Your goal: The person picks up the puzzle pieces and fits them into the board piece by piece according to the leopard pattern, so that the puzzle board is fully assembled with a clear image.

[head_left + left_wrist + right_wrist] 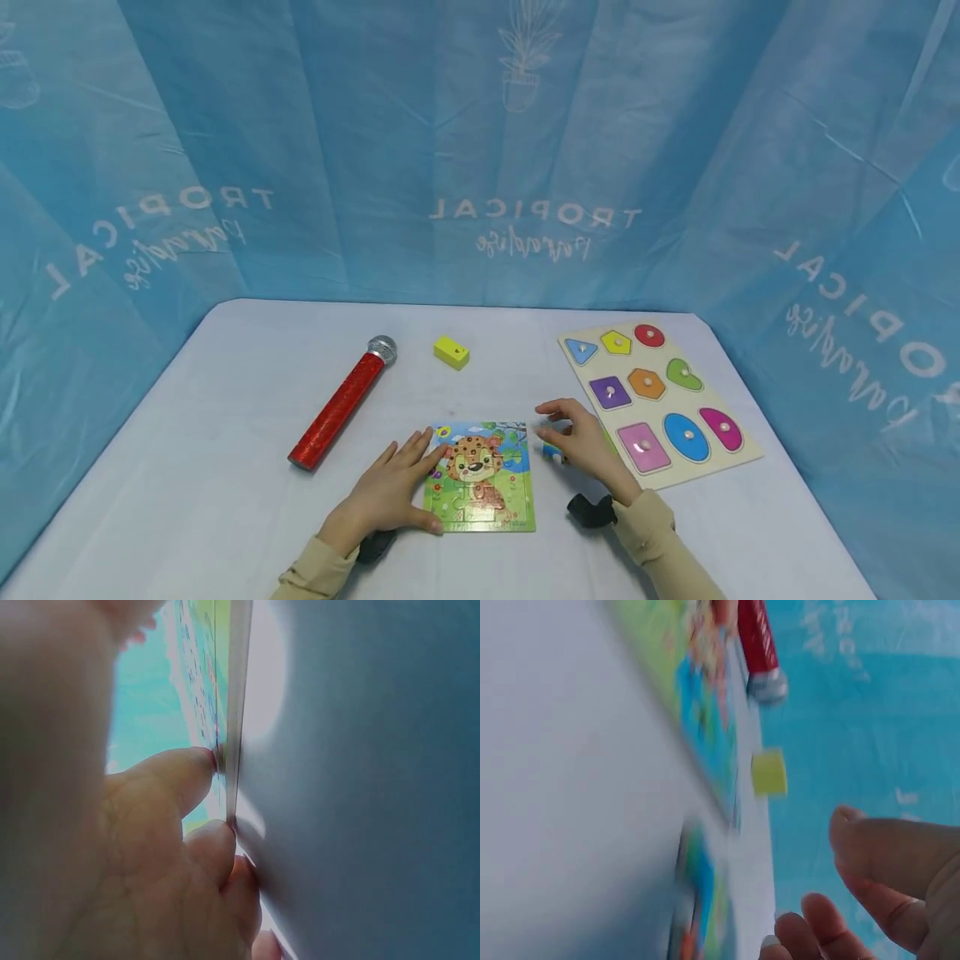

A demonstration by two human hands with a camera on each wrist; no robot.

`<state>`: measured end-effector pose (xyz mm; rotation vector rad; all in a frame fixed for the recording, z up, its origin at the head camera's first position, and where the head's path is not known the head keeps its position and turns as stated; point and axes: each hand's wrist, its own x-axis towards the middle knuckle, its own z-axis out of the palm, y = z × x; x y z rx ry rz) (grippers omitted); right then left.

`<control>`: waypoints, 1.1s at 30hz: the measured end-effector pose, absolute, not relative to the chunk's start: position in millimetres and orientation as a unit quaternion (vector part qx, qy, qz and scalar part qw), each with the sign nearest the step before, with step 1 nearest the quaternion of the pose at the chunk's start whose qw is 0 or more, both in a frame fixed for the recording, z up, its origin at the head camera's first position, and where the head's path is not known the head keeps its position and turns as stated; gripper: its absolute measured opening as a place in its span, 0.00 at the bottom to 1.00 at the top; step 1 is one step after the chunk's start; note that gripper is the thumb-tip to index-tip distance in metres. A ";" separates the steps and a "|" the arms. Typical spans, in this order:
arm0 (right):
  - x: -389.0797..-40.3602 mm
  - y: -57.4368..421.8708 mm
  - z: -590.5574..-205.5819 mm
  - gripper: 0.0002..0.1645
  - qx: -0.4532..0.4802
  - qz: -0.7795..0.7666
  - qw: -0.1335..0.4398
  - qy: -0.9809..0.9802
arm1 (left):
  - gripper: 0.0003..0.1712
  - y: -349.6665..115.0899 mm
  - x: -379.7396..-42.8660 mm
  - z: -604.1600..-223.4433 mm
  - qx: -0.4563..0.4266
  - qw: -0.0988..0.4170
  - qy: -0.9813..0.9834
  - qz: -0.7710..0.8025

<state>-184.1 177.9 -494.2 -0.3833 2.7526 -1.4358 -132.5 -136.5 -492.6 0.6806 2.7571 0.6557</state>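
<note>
A square leopard jigsaw puzzle lies flat on the white table. My left hand is spread along its left side, thumb near the lower corner and index finger over the upper left part. Seen from the left wrist, the fingertips press at the edge of the puzzle board. To the right of the puzzle is a small, mostly blue puzzle piece, partly hidden by my right hand. That hand hovers over it with loosely bent fingers and nothing between them; the right wrist view shows the piece below, blurred.
A red microphone with a silver head lies at the left. Behind the puzzle sits a yellow block. A shape board with colourful knobbed pieces lies at the right. Blue printed curtains surround the table.
</note>
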 end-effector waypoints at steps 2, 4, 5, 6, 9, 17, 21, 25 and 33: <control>-179.8 190.4 -495.5 0.21 -0.112 -0.445 0.007 0.889 | 0.66 -136.9 -132.7 -492.9 0.232 0.113 0.940 0.223; -174.0 199.8 -498.2 0.24 -0.105 -0.421 0.008 0.901 | 0.66 -137.3 -132.7 -493.4 0.231 0.114 0.940 0.222; -171.0 203.5 -500.2 0.25 -0.106 -0.410 0.011 0.906 | 0.66 -137.4 -132.7 -493.7 0.231 0.115 0.940 0.222; -167.7 206.2 -501.8 0.26 -0.107 -0.397 0.013 0.912 | 0.66 -137.5 -132.6 -494.0 0.230 0.116 0.940 0.223; -160.6 209.2 -506.2 0.27 -0.117 -0.373 0.014 0.920 | 0.66 -137.7 -131.9 -494.4 0.227 0.119 0.940 0.225; -156.8 206.9 -509.5 0.31 -0.126 -0.363 0.011 0.923 | 0.66 -136.8 -130.9 -495.4 0.228 0.119 0.939 0.229; -157.5 206.8 -508.4 0.34 -0.140 -0.361 0.017 0.922 | 0.65 -136.3 -131.6 -495.3 0.227 0.116 0.940 0.226; -158.0 205.9 -507.6 0.33 -0.135 -0.352 0.020 0.926 | 0.66 -135.7 -132.5 -493.7 0.229 0.116 0.940 0.224; -158.3 204.6 -505.4 0.34 -0.115 -0.341 0.037 0.932 | 0.65 -135.3 -132.3 -491.2 0.228 0.116 0.940 0.227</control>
